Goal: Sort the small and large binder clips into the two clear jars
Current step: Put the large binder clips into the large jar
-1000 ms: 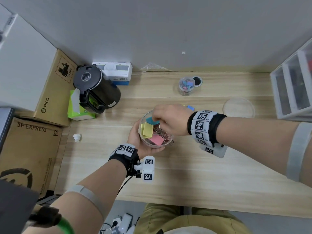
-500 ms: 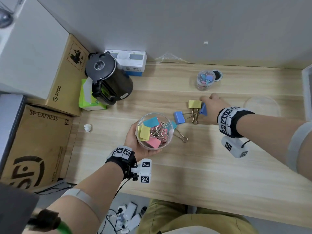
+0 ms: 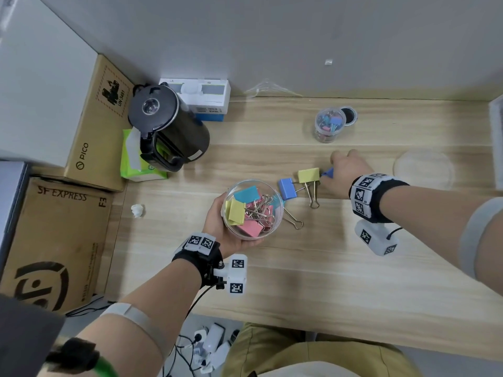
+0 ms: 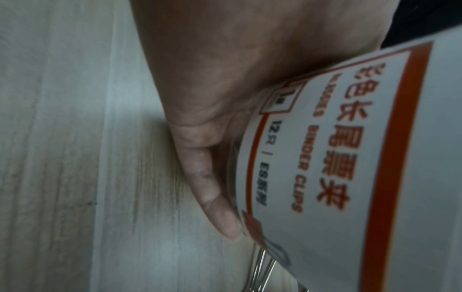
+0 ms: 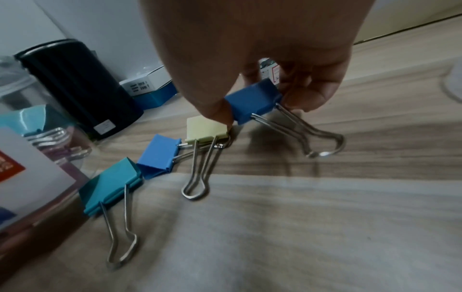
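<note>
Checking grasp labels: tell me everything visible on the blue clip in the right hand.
The blue clip is a large binder clip: a matte dark-blue folded body, probably painted metal, with two silver wire handles reaching down toward the wooden desk. The right hand pinches its body, thumb on one end, fingers on the other. It sits just beyond the yellow clip, tilted. Whether the handles touch the desk is unclear.

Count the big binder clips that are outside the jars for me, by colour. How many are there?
Dark blue large binder clips: 2, one pinched in the right hand, one lying on the wooden desk.
Pale yellow large binder clip: 1.
Teal large binder clip: 1.
Total: 4.
</note>
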`<state>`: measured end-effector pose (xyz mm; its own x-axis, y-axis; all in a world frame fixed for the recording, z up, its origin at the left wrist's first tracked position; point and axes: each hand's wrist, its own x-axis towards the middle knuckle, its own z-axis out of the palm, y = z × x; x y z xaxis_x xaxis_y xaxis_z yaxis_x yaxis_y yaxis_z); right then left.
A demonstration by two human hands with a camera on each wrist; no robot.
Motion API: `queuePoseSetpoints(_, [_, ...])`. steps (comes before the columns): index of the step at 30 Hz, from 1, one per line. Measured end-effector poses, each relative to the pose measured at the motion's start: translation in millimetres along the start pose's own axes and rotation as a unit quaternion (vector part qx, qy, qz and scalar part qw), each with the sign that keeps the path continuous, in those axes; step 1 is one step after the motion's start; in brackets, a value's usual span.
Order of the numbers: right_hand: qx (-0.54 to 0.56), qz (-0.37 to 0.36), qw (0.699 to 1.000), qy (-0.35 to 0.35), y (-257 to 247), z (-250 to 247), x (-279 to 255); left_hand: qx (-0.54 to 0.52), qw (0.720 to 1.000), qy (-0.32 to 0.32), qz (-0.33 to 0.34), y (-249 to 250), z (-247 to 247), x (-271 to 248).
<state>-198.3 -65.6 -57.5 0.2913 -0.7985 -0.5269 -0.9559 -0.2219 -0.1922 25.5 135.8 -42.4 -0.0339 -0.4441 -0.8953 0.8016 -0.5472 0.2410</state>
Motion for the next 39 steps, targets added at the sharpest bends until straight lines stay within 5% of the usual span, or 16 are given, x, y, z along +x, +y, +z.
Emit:
queuePoseSetpoints(8, [0.122,0.013,0.992,-0.023,-29,1,7,0.004,1.0,0.008,-0.012,0,5,2])
queuePoseSetpoints(19, [0.071,0.037,0.997,0.008,-38,9,5,0.01,1.0,0.011,-0.011,-1,3,3])
queuePoseSetpoints(26, [0.132,-0.022,0.99,0.037,-33,-35,-10,0.0,1.0,0.009,0.003,1,20,3])
queuePoseSetpoints(32, [0.24,-0.132,0.955,0.111,-47,-86,-36,-0.002,1.0,-0.001,0.025,8,47,0])
queuePoseSetpoints(39, [0.045,-0.192,0.97,0.141,-80,-79,-71,-0.004,0.999,-0.031,0.022,8,73,4])
